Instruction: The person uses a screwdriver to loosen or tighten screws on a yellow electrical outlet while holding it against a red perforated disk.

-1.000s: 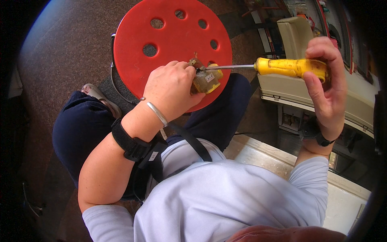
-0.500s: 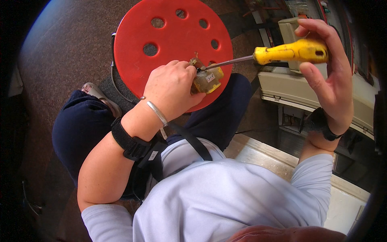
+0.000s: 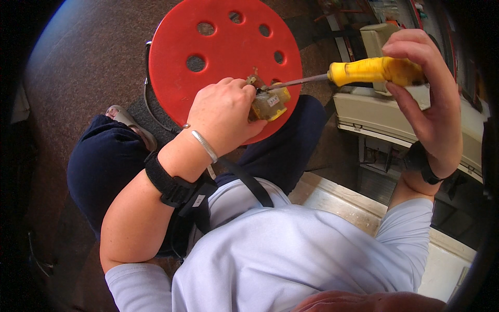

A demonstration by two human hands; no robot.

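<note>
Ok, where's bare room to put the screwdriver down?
The red stool seat is bare across its upper left, away from the left hand and the small yellowish part. Brown floor lies open left of the stool. The right side around the right hand and screwdriver is crowded with beige equipment.

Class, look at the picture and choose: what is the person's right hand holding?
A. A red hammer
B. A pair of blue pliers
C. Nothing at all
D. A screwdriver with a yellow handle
D: the right hand grips the yellow handle of a screwdriver, whose metal shaft reaches to the small yellowish part held in the left hand.
</note>
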